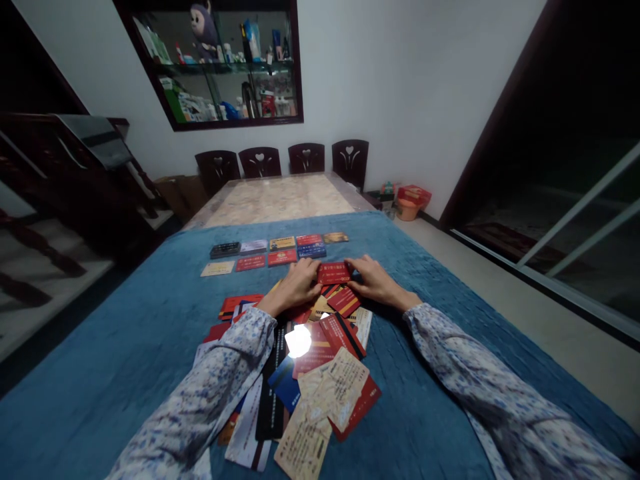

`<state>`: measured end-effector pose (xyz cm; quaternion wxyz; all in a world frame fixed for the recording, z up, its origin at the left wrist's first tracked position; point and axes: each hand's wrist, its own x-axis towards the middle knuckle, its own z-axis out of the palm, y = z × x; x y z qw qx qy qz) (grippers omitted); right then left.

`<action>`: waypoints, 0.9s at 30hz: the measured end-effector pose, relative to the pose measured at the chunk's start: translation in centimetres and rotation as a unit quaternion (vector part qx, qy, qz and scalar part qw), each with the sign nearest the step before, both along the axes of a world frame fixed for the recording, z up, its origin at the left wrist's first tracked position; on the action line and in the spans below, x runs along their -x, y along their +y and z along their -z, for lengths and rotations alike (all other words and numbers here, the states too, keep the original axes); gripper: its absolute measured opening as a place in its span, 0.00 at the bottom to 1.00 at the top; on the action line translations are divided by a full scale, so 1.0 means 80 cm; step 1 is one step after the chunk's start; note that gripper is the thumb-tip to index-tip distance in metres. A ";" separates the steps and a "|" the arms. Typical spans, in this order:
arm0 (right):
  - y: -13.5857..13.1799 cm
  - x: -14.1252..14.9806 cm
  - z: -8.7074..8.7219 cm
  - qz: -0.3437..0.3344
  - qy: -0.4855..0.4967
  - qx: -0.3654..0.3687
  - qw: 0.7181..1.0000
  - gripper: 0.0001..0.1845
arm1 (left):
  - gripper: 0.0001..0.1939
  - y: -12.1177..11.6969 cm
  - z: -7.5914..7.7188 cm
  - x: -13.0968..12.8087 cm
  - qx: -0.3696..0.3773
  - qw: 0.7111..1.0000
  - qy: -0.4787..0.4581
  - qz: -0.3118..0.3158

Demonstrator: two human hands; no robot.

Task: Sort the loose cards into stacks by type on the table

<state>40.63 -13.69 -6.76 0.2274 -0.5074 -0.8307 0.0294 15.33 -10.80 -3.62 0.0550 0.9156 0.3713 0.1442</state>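
Red card between my two hands, at the far edge of a loose heap of cards. My left hand has the card's left edge, fingers curled, thumb toward me. My right hand is at its right edge, fingers bent, thumb nearer me. Both grips narrow, closed to the card's sides; how firmly they press, I cannot tell.

Heap: overlapping, fanned toward me; red, blue, black, white and cream cards, some striped. White glare on its middle.

Beyond my hands, two rows. Far row, left to right: black stack, pale stack, yellow card, red stack, gold card. Near row: cream card, two red cards, blue stack.

Under all, blue cloth over the near part of a marble-patterned table. Four dark chairs past it, below a wall cabinet.
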 end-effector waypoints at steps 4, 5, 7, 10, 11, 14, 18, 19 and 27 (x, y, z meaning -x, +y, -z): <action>-0.002 0.000 -0.006 0.004 -0.002 0.009 1.000 0.27 | 0.15 -0.001 -0.001 0.001 -0.002 1.000 0.001 -0.001; -0.003 0.000 -0.008 0.003 -0.004 0.010 1.000 0.27 | 0.15 -0.001 -0.001 0.001 -0.001 1.000 0.002 -0.002; -0.004 0.001 -0.011 0.002 -0.011 0.015 1.000 0.27 | 0.15 0.001 0.000 0.002 0.003 1.000 0.004 -0.004; -0.005 0.001 -0.015 0.007 -0.027 0.029 0.999 0.27 | 0.16 0.004 0.003 0.004 0.007 1.000 0.006 -0.003; -0.005 0.002 -0.016 0.008 -0.031 0.035 0.999 0.27 | 0.16 0.004 0.003 0.005 0.009 1.000 0.004 -0.003; -0.006 0.003 -0.021 0.008 -0.045 0.046 0.998 0.26 | 0.16 0.005 0.004 0.007 0.016 1.000 -0.008 0.002; -0.005 0.006 -0.030 0.014 -0.066 0.064 0.996 0.26 | 0.15 0.007 0.006 0.009 0.025 0.999 -0.027 0.013; -0.005 0.007 -0.032 0.015 -0.069 0.069 0.995 0.26 | 0.15 0.007 0.006 0.010 0.028 0.999 -0.030 0.016; 0.002 0.012 -0.043 0.021 -0.099 0.081 0.992 0.22 | 0.10 0.006 -0.004 0.007 0.028 0.999 -0.017 0.011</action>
